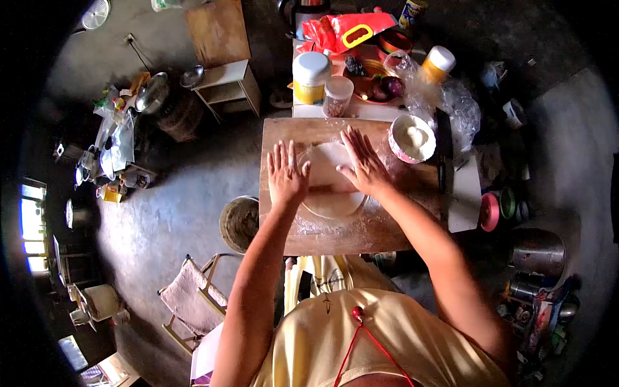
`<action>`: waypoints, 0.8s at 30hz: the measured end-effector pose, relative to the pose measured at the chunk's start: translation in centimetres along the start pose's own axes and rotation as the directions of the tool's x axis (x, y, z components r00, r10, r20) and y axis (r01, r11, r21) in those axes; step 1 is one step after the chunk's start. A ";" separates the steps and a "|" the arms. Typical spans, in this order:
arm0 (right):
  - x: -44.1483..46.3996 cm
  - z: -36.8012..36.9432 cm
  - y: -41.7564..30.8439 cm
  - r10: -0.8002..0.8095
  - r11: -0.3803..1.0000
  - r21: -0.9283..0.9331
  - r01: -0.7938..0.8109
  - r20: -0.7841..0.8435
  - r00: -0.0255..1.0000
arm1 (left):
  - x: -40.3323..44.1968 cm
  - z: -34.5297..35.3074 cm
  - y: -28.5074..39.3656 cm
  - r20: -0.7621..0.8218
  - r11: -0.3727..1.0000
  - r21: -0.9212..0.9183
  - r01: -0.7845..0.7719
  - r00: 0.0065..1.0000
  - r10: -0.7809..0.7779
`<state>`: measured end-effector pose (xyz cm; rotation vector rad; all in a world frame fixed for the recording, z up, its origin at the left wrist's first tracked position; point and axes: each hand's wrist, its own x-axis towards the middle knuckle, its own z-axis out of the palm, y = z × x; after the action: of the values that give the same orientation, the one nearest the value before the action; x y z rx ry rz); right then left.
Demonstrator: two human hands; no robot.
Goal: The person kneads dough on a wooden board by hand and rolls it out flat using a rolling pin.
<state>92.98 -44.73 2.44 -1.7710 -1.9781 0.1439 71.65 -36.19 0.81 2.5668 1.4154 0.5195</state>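
A round, flat sheet of dough (334,205) lies on the floured wooden board (380,229). Across it runs a brown rolling pin (330,189), its ends covered by my hands. My left hand (288,175) is open and flat at the left end of the pin, fingers pointing away from me. Over the right end, my right hand (365,162) is also open, its fingers stretched out and its thumb towards the dough. A bowl with a patterned rim (412,139) holding white dough or flour stands at the board's far right.
A dark long-bladed knife (443,148) lies along the board's right side. Behind the board stand a white-lidded jar (312,77), a small clear tub (338,97), a plate with purple onions (387,88) and a red bag (345,32). A bucket (238,224) sits on the floor at left.
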 end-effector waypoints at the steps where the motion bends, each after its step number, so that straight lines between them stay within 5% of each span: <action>1: -0.9 0.0 -0.4 -0.001 1.000 0.006 0.001 -0.017 1.000 | -0.7 0.3 0.0 -0.017 0.999 0.045 -0.024 1.000 0.024; 4: -6.5 1.0 -2.1 -0.007 0.992 0.123 0.008 -0.008 1.000 | -5.6 -0.5 0.4 0.086 0.997 -0.078 -0.021 0.996 0.027; 5: -8.5 1.4 -2.6 -0.033 0.999 -0.039 0.035 0.038 0.999 | -7.1 -1.1 0.7 0.165 0.998 -0.049 -0.026 0.986 0.034; 7: -10.0 0.1 -4.3 -0.067 0.995 0.078 0.062 0.072 0.995 | -9.0 -2.3 1.0 0.103 0.985 -0.144 -0.098 0.988 0.114; 10: -10.7 0.6 -3.5 -0.096 0.985 0.141 0.098 -0.022 0.995 | -9.9 -3.7 1.8 -0.070 0.941 -0.339 -0.010 0.997 -0.015; 13: -10.3 2.3 -2.2 -0.121 0.991 -0.062 0.117 -0.069 0.990 | -10.9 -5.0 3.7 -0.196 0.788 -0.601 0.136 0.930 -0.310; 15: -9.7 3.8 -1.9 -0.067 0.995 0.055 0.078 -0.179 0.981 | -12.9 -2.5 3.8 0.134 0.269 -0.911 0.313 0.841 -0.525; 16: -8.8 1.6 -3.1 -0.047 0.998 0.040 0.053 -0.137 0.989 | -13.3 -2.7 4.4 0.298 0.038 -0.932 0.360 0.824 -0.481; 17: -8.4 2.0 -3.1 -0.021 0.997 0.066 0.035 -0.197 0.980 | -13.7 -2.8 5.0 0.447 -0.190 -0.894 0.405 0.800 -0.399; 19: -7.8 2.2 -2.7 0.022 0.998 -0.057 -0.032 -0.165 0.986 | -13.5 -3.0 6.2 0.785 -0.563 -0.608 0.560 0.533 -0.316; 24: -7.8 1.2 -2.5 0.002 0.999 0.053 0.006 -0.150 0.989 | -11.9 -0.7 7.8 0.881 -0.688 -0.453 0.568 0.406 -0.245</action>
<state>90.54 -52.31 0.19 -1.6954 -1.8526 0.0599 71.64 -50.45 1.21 0.0657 1.0670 0.6040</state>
